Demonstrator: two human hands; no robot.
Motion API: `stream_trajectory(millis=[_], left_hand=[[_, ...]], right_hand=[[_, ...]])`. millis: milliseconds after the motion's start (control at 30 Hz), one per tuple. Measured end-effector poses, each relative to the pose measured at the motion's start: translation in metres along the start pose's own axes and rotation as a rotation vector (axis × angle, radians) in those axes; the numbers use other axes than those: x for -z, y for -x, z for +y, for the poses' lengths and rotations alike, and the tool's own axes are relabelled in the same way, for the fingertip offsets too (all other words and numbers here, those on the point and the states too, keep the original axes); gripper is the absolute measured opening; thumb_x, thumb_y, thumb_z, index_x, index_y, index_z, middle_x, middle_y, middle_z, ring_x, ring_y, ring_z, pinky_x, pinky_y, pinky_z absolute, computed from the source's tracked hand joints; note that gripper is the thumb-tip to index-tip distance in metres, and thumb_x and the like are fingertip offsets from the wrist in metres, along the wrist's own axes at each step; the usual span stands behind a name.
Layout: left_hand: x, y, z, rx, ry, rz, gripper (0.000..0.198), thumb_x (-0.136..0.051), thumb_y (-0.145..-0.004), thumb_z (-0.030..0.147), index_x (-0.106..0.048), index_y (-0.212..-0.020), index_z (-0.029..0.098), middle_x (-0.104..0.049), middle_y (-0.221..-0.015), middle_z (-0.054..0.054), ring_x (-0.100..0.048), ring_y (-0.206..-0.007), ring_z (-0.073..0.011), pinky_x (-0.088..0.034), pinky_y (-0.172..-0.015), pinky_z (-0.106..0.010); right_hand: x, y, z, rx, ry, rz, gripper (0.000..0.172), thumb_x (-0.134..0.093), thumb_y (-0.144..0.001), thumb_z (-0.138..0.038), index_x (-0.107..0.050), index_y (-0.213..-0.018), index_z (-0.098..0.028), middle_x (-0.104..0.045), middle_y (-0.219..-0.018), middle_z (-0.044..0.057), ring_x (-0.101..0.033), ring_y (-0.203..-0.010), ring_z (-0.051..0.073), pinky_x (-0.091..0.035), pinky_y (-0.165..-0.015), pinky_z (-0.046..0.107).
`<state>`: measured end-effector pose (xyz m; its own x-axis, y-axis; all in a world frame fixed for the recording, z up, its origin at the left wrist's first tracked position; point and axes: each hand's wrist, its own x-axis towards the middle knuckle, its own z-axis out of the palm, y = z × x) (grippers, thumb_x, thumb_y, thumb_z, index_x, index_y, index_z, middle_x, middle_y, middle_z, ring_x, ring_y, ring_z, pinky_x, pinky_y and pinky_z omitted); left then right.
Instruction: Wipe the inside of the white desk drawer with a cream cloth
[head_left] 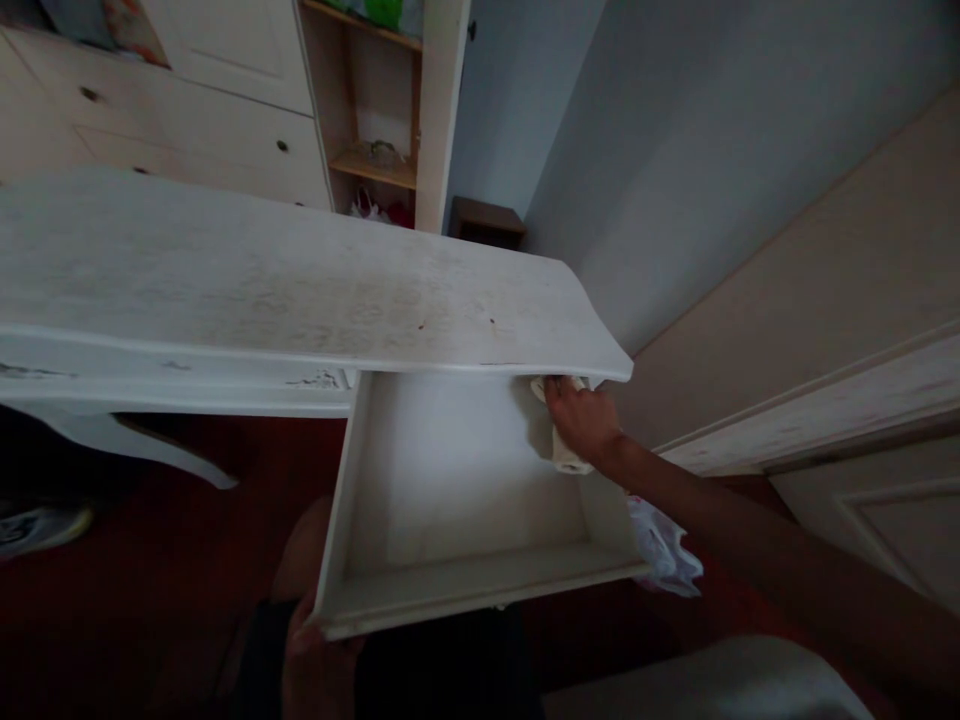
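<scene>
A white drawer (450, 480) is pulled out of the white table (360, 290), and its inside shows bare. My right hand (581, 415) grips a cream cloth (570, 455) against the drawer's right side, close under the tabletop edge. Part of the cloth hangs below my fingers. At the drawer's front left corner, my left hand (319, 655) is wrapped round the outer edge; its fingertips are partly hidden under the front panel.
Behind the table stands a white cabinet (225, 130) with an open door (442, 120). A wall is close on the right. A clear plastic bag (664, 550) lies beside the drawer, and a shoe (45, 530) shows at lower left.
</scene>
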<state>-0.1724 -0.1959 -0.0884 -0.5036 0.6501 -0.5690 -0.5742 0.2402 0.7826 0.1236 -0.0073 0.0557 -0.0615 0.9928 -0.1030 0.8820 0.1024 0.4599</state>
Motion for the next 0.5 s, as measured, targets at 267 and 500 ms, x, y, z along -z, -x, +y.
stream_trajectory(millis=[267, 500], left_hand=[[-0.004, 0.011, -0.001, 0.02, 0.007, -0.086, 0.075, -0.072, -0.062, 0.077, -0.067, -0.118, 0.027, -0.072, -0.103, -0.007, -0.068, -0.1, -0.0316, -0.064, -0.072, -0.038], [0.004, -0.01, -0.021, 0.066, 0.042, -0.029, 0.086, -0.077, -0.047, 0.078, -0.065, -0.114, 0.025, -0.07, -0.098, -0.007, -0.068, -0.084, -0.0291, -0.062, -0.063, -0.04]], right_hand=[[-0.012, 0.03, -0.004, 0.037, -0.141, -0.361, 0.035, -0.047, -0.09, -0.019, -0.065, -0.119, -0.013, -0.074, -0.111, 0.021, -0.072, -0.103, 0.036, -0.054, -0.082, 0.044], [-0.018, 0.019, -0.034, 0.112, -0.936, -0.071, 0.045, -0.046, -0.095, -0.033, -0.054, -0.135, -0.016, -0.072, -0.122, 0.013, -0.068, -0.108, 0.028, -0.051, -0.094, 0.038]])
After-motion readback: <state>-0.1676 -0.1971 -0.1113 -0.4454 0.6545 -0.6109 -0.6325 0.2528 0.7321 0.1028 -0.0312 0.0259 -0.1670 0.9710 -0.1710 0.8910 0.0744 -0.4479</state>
